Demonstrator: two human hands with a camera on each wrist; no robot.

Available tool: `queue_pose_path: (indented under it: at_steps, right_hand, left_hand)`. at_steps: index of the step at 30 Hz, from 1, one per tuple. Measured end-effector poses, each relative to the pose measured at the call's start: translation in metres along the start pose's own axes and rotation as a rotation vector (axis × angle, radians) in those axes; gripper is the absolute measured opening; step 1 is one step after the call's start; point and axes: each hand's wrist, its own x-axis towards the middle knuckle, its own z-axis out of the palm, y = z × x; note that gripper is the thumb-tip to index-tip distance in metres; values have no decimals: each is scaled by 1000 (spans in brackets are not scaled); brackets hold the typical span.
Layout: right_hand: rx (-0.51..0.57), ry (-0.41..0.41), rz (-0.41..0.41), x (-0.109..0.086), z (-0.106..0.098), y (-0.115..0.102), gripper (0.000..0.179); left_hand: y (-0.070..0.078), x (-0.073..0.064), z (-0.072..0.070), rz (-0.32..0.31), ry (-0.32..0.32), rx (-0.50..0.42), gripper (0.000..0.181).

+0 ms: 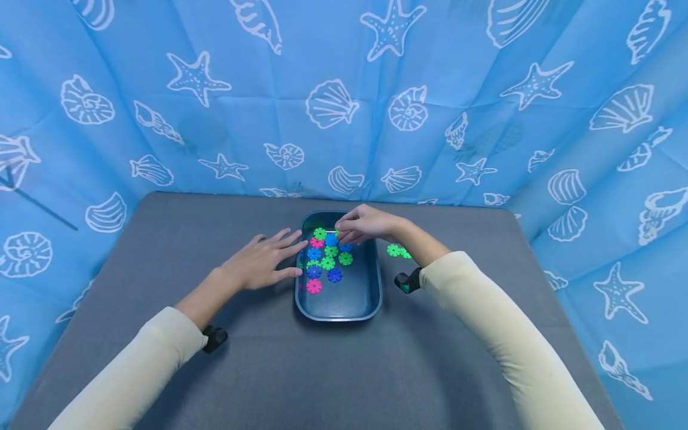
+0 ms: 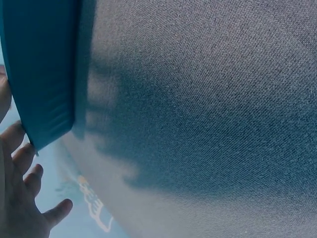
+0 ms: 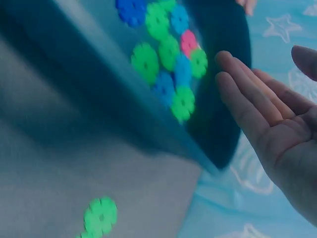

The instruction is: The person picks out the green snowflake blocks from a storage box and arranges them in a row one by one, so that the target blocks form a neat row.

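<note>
Flower-shaped plastic discs, among them a pink disc (image 1: 314,286), a dark blue disc (image 1: 335,275) and a green disc (image 1: 346,258), lie mostly in the left and far part of a dark blue tray (image 1: 357,301). My left hand (image 1: 263,260) is at the tray's left side, fingers spread, with fingertips at the rim in the left wrist view. Over the far right of the tray is my right hand (image 1: 368,224). In the right wrist view its fingers reach out nearly straight, the thumb stands apart, and no disc shows between them.
Green discs (image 1: 394,250) lie on the grey cloth (image 1: 344,376) right of the tray, partly behind the right forearm. A blue curtain (image 1: 344,155) with white shell prints hangs behind the table and at its sides.
</note>
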Motion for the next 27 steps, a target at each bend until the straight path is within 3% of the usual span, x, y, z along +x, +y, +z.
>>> queue_pose_path:
  at_steps: [11, 27]
  right_hand:
    - [-113, -101, 94, 29, 45, 4, 39]
    - [-114, -79, 129, 36, 58, -2, 37]
  left_hand:
    - [-1, -2, 0, 19, 21, -17, 72]
    - [-2, -1, 3, 28, 31, -24, 72]
